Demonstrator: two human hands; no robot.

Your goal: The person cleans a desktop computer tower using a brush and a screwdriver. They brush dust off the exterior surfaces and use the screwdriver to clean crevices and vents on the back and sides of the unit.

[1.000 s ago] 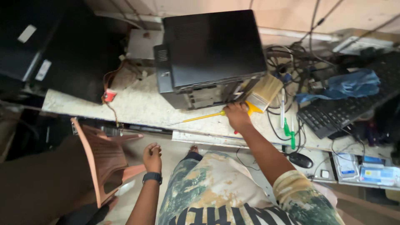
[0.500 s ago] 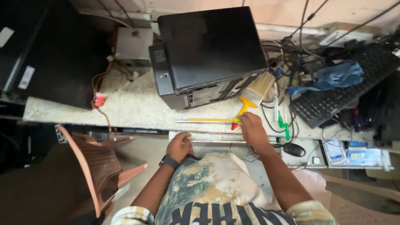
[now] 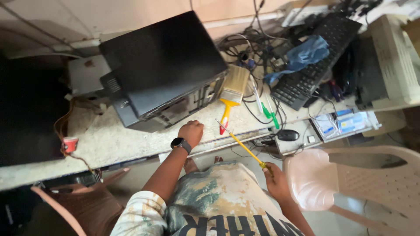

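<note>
I have the long yellow screwdriver [image 3: 245, 148] in my right hand [image 3: 274, 178], fingers wrapped round its handle end down near my lap, with the thin shaft angled up and to the left so its tip hangs over the near edge of the tabletop [image 3: 105, 144]. My left hand [image 3: 190, 132] is curled into a loose fist and rests knuckles-down on that tabletop, just in front of the black computer case [image 3: 166, 70], holding nothing. As I judge it, the tool is in hand but the case has hardly been started on: its dark side panel looks closed and in place, and only the near end shows its metal bays and slots. I cannot see any screws from here, so I cannot tell whether any are out. The wide paintbrush with the yellow handle [image 3: 231, 91] lies just right of the case, bristles toward the far side, untouched by either hand. Farther right are a green-handled tool [image 3: 270, 114], a tangle of cables, a blue cloth [image 3: 306, 51] draped on a black keyboard [image 3: 317, 54], and a black mouse [image 3: 288, 135] on a lower shelf.
</note>
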